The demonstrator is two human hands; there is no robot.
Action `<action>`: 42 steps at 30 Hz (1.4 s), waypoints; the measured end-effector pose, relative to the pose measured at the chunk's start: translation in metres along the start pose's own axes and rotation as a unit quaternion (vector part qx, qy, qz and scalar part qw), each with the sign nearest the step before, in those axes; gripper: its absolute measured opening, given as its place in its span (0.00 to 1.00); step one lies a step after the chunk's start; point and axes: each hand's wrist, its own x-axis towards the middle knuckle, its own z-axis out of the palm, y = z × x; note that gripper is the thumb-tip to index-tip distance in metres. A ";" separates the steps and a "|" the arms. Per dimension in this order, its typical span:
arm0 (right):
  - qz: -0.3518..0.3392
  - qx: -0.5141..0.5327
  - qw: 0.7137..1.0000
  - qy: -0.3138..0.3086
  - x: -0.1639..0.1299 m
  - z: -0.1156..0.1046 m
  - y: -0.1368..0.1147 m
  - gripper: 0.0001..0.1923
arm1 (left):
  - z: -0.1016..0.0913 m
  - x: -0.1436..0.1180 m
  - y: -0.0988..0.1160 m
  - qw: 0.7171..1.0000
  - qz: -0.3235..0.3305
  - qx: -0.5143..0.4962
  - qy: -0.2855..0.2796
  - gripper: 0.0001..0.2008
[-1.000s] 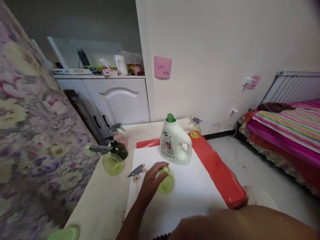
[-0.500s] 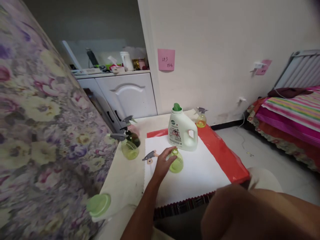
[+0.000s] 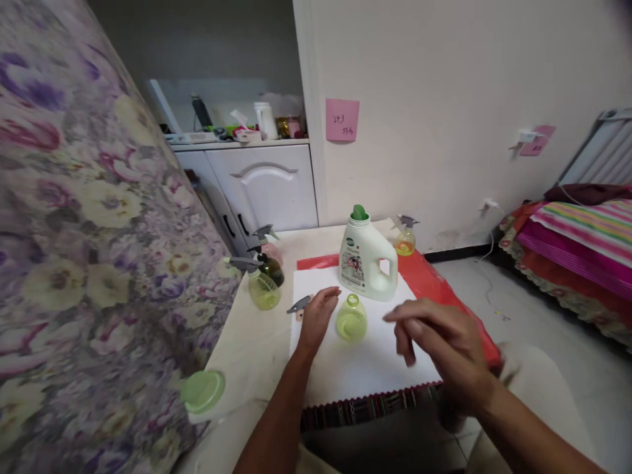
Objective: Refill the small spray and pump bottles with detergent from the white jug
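A yellow-green spray bottle without its head (image 3: 352, 320) stands upright on the white sheet. Just left of it, apart from the glass or plastic, is my left hand (image 3: 317, 319), open with nothing held. My right hand (image 3: 439, 336) hovers over the sheet to the bottle's right, fingers loosely bent and apart, holding nothing I can see. Behind the bottle stands a pale detergent jug (image 3: 365, 260) with a green piece (image 3: 359, 212) in its mouth. A grey spray head (image 3: 299, 304) lies by my left hand, which partly covers it.
On the left stand a yellow-green spray bottle (image 3: 264, 291), a dark one (image 3: 271, 268) and a pink one (image 3: 270, 250). Another spray bottle (image 3: 405, 242) holds orange liquid at the back right. A green lid (image 3: 203, 390) lies near left. Red plastic (image 3: 434, 280) edges the sheet.
My left hand has come away from the bottle's neck to its left. My right hand has risen from the lower right to above the sheet. The view has shifted slightly.
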 end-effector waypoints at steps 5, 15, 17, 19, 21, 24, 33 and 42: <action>0.126 -0.019 0.990 0.064 0.023 0.020 0.088 0.16 | -0.036 0.004 -0.024 0.989 -0.056 0.071 0.115 0.17; 0.151 0.032 0.988 0.003 0.020 0.069 0.174 0.48 | -0.067 -0.015 -0.041 0.908 -0.179 0.359 0.121 0.10; 0.144 0.054 0.988 -0.001 0.021 0.079 0.184 0.49 | -0.064 -0.013 -0.040 0.888 -0.199 0.400 0.108 0.12; 0.134 0.062 0.989 -0.006 0.021 0.085 0.190 0.49 | -0.060 -0.010 -0.040 0.871 -0.216 0.431 0.097 0.14; 0.127 0.054 0.990 -0.004 0.020 0.090 0.194 0.48 | -0.056 -0.005 -0.039 0.857 -0.231 0.451 0.091 0.17; 0.121 0.030 0.992 0.009 0.019 0.094 0.195 0.45 | -0.054 0.001 -0.037 0.848 -0.244 0.462 0.087 0.20; 0.118 -0.010 0.992 0.045 0.022 0.099 0.196 0.41 | -0.062 0.005 -0.042 0.900 -0.219 0.358 0.117 0.14; 0.082 0.003 0.995 0.061 0.021 0.093 0.183 0.38 | -0.055 -0.006 0.000 0.985 -0.128 0.038 0.110 0.23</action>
